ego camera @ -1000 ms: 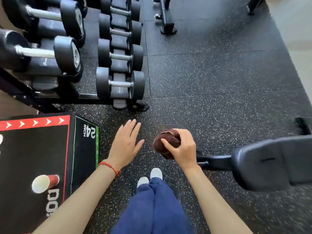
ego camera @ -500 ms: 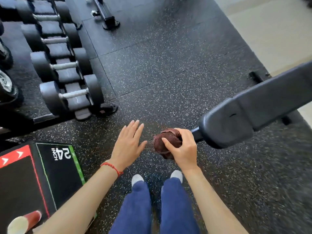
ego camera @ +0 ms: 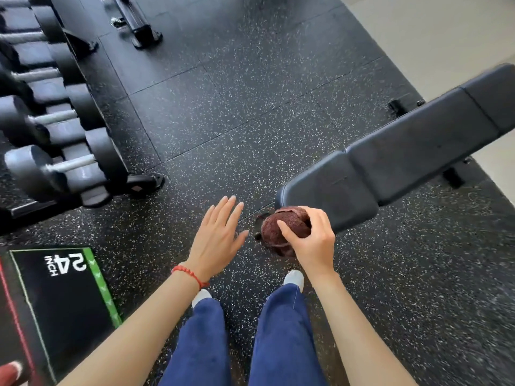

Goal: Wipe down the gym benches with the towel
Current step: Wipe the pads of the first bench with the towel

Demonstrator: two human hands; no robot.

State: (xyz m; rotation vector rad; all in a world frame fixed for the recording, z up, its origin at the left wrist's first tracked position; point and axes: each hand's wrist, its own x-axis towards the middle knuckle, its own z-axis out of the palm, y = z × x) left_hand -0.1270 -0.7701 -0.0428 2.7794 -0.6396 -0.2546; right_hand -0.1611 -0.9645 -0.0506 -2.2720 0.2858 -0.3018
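Towel balled up, bench not wiped yet

Our right hand (ego camera: 313, 240) kept its grip around the balled brown cloth towel (ego camera: 281, 232) just beside the long black padded bench (ego camera: 390, 157); left hand (ego camera: 217, 238) hung flat, holding nothing.

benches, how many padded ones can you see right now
1. The black padded bench runs from beside the towel up toward the right edge. A black frame foot at the top may belong to another, padding unseen.
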